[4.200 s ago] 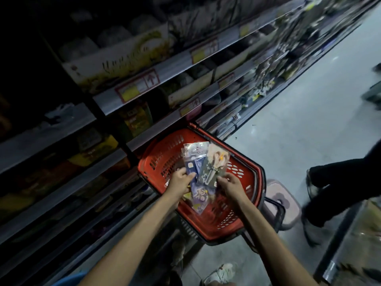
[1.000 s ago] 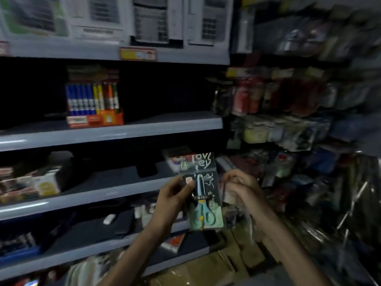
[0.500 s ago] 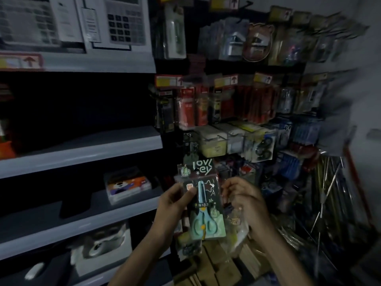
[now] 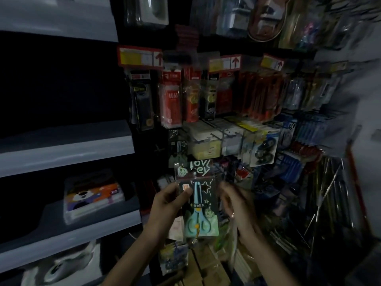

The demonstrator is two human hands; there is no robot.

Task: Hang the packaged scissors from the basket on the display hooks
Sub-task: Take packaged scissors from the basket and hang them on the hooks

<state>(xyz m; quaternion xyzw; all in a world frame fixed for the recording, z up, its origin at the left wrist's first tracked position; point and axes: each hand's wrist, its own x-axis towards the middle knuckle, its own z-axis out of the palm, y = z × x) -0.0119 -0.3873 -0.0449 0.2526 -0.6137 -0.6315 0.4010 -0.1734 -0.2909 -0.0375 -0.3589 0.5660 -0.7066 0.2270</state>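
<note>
My left hand (image 4: 168,205) grips a stack of packaged scissors upright, thumb on the front pack (image 4: 199,203), a dark card with light blue scissors. More packs (image 4: 175,256) hang below behind it. My right hand (image 4: 237,203) is at the stack's right edge with curled fingers, blurred; what it holds is unclear, though clear plastic trails beneath it. The packs are held in front of the display hooks (image 4: 218,133) on the dark peg wall, just below a hanging dark scissors pack (image 4: 177,149). The basket is out of view.
Hanging stationery packs (image 4: 175,100) and yellow boxes (image 4: 206,145) fill the hooks above. Red-and-yellow price tags (image 4: 140,57) sit over them. Grey shelves (image 4: 66,145) with a boxed item (image 4: 92,197) stand to the left. Cardboard boxes (image 4: 206,269) lie below; metal rods (image 4: 329,199) lean at right.
I have turned from the basket on the floor to the peg wall on the right. The scissors packs, lifted from the basket, are now closer to the hooks.
</note>
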